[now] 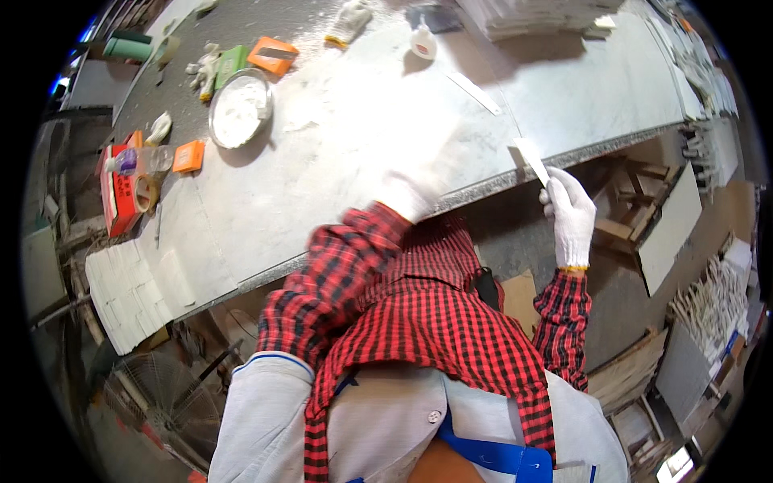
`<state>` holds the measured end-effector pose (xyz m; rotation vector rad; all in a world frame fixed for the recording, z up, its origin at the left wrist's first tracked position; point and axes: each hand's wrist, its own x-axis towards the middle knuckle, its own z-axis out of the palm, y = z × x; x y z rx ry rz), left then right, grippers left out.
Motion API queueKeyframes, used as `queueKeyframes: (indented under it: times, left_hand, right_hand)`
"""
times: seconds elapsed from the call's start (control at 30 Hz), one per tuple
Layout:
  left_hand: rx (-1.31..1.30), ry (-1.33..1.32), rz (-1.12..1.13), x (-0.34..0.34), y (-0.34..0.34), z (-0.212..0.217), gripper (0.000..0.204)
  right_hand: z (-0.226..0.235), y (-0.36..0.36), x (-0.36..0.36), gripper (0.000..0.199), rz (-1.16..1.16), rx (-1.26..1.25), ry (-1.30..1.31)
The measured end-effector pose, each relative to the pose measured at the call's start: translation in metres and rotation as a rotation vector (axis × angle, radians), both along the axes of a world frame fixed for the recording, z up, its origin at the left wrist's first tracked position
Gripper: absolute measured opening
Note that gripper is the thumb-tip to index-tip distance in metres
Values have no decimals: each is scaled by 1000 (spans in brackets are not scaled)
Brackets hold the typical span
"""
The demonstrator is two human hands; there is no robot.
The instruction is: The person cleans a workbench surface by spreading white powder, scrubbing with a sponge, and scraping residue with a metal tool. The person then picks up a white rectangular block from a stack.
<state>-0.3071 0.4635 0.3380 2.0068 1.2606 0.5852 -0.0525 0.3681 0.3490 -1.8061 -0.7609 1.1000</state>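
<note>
Pinching one end of a white strip (531, 161) between thumb and fingers, the gloved right hand (570, 211) stands just off the front edge of a pale, marble-look table (241, 189). Its grip is closed on the strip, whose free end points away from the wearer and overlaps the table edge in view; whether it touches the top cannot be told. Right of the grip, below table height, sits a wooden frame (636, 205) with a white panel leaning at it.

Left of the grip, the left hand (409, 196), also in a white glove, is over the table's front edge, too blurred to tell whether its fingers are apart, together or clamped on anything. Beyond the grip and slightly left, a second white strip (474, 92) lies flat on the table. Farther past it stand a small white bottle (423, 43) and a stack of white pieces (527, 18).

Well left of the grip are a bowl (254, 140) of white material, an orange box (272, 56) and a green box (232, 64) beside it, then a smaller orange box (188, 156), a clear bottle (153, 161) and a red box (121, 201). Farthest left, nearer the wearer's side, more white strips (129, 290) lie layered at the table's end, above a floor fan (165, 394).
</note>
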Motion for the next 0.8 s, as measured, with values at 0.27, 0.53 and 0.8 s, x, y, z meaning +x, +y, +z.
queueKeyframes:
  times: [0.27, 0.53, 0.8]
  left_hand:
    - [285, -339, -378, 115, -78, -28, 20]
    - [224, -208, -485, 75, -69, -23, 18]
    - [-150, -111, -344, -52, -75, 14, 31]
  right_hand:
    - [27, -18, 31, 30, -127, 88, -163]
    - [32, -6, -11, 31, 51, 20, -126]
    - [-31, 81, -111, 26, 399, 258, -233]
